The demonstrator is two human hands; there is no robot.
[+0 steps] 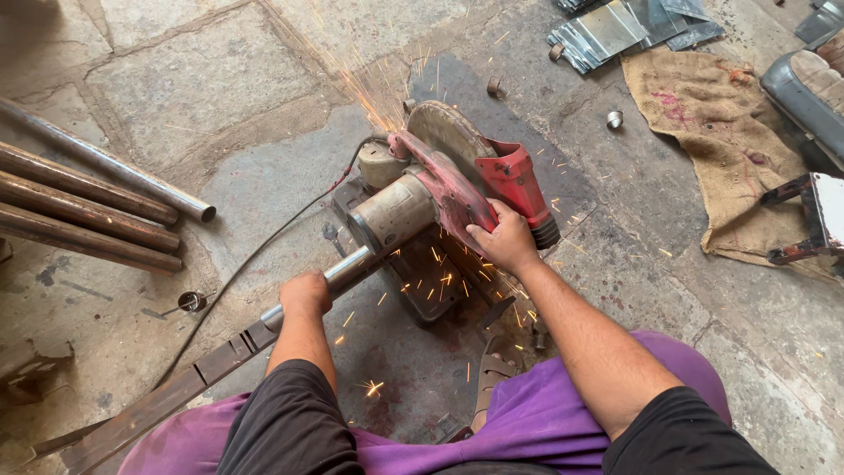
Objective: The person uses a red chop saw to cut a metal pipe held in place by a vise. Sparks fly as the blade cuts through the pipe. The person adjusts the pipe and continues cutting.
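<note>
Mid-cut: R hand (503, 239) clamped on saw (440, 189) handle, pressing down; L hand (305, 294) gripping pipe (347, 271), sparks flying. Next prob: steady pressure till through, pipe kept still.

A single head-worn camera looks steeply down from close above the person's own arms, facing forward over the grey stone floor (220, 79), with the red metal chop saw (440, 189) near the frame's centre.

Black short sleeves, purple trousers
</note>
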